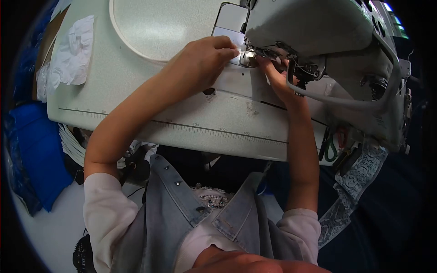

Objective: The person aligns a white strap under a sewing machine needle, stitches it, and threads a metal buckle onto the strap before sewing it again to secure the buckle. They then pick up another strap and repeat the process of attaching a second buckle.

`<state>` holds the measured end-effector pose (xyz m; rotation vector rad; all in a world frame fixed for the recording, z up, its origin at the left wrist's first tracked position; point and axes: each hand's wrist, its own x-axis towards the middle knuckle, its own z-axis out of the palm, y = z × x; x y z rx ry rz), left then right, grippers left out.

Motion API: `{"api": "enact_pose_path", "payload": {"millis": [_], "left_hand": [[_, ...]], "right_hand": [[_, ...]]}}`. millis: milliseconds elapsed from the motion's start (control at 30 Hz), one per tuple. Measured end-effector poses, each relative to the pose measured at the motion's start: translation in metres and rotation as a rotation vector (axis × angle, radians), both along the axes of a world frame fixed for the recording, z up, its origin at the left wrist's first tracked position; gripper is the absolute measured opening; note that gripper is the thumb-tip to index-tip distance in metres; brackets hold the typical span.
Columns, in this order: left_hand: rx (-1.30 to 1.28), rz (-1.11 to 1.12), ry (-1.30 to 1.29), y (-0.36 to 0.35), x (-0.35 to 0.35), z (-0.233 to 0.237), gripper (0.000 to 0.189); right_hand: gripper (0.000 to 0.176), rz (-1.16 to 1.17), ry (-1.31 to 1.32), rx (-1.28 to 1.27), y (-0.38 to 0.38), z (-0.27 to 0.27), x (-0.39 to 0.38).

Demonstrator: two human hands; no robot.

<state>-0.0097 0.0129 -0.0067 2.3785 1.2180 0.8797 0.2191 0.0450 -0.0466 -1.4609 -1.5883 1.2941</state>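
Counted one left hand (202,59) and one right hand (281,85), then two white sleeves (107,207), one sewing machine (314,27), one table (236,102), one printed scale (207,128), one crumpled white piece (75,52), one blue bundle (38,152), one denim garment (160,218) and one lace strip (360,175); saw one green handle (331,151) and one red handle (342,136)

Light is moderate over the pale surface (177,104), with a soft, whitish glare on its upper part and a bright bluish glint at the top right, while the sewing machine (314,27) has a shaded underside and the floor-side corners sink into near black. The wide lens bends the surface's edges and darkens the rim of the view into a round vignette. Fine detail around the hands (200,61) and needle area is small and slightly soft.
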Motion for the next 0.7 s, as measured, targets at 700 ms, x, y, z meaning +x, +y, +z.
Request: {"api": "enact_pose_path", "payload": {"millis": [700], "left_hand": [[0.113, 0.023, 0.182, -0.025, 0.019, -0.008, 0.028]], "right_hand": [[0.037, 0.292, -0.631, 0.877, -0.019, 0.027, -0.003]]}}
